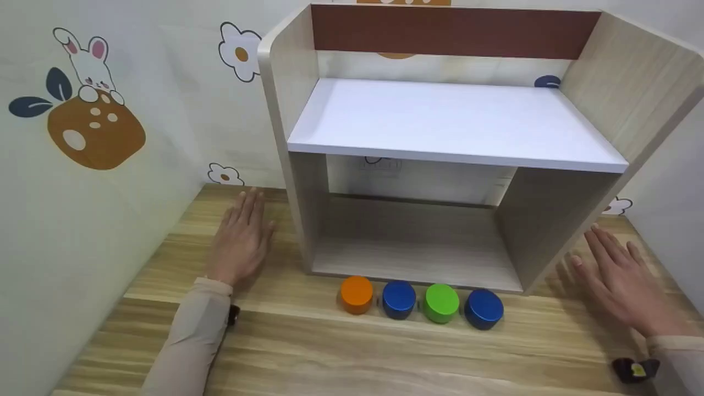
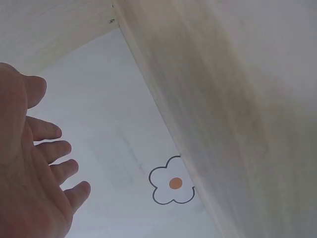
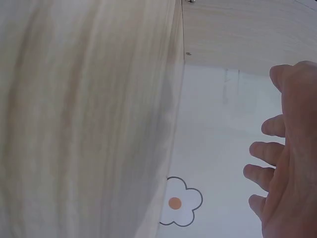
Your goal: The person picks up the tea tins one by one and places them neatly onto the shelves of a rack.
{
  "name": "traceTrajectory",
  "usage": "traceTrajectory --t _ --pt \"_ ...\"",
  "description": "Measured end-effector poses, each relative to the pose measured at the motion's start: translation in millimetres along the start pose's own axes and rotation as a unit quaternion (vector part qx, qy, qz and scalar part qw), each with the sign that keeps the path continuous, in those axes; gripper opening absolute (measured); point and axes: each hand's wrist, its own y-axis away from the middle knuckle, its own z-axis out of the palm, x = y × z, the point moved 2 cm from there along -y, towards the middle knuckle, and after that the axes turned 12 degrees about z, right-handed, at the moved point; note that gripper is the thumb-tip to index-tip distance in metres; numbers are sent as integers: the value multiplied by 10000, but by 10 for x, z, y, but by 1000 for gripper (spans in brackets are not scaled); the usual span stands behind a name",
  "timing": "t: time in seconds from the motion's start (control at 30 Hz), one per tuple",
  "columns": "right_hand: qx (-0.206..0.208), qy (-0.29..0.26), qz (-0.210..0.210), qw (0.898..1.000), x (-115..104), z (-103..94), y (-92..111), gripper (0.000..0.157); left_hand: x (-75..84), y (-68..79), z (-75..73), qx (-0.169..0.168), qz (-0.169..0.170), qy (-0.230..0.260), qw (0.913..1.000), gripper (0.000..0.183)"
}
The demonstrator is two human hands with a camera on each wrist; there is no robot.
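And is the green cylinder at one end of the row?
No, the green cylinder stands between the left blue cylinder and the right blue cylinder.

The head view looks down at the shelf; close wrist views share the patterned wall.

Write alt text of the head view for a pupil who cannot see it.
A person's left hand and right hand, holding nothing, flank a shelf on a wooden table. Before it, in a row from left to right, stand an orange cylinder, a blue cylinder, a green cylinder and a second blue cylinder.
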Motion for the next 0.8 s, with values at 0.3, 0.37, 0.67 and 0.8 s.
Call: traceTrajectory --t 0.3,0.37,0.67,0.8 --pt "159 -494 514 9973 -121 -91 -19 50 78 -44 -44 386 -133 600 9974 54" --pt "296 -565 507 9967 -156 -101 -19 44 93 -52 -67 458 -179 772 9958 50" --pt "850 -526 197 9948 -318 -168 -26 32 148 -92 -172 791 -296 1230 9888 42" --pt "960 -509 69 9941 -368 -208 -26 32 179 -99 -220 1050 -203 1260 9863 35"
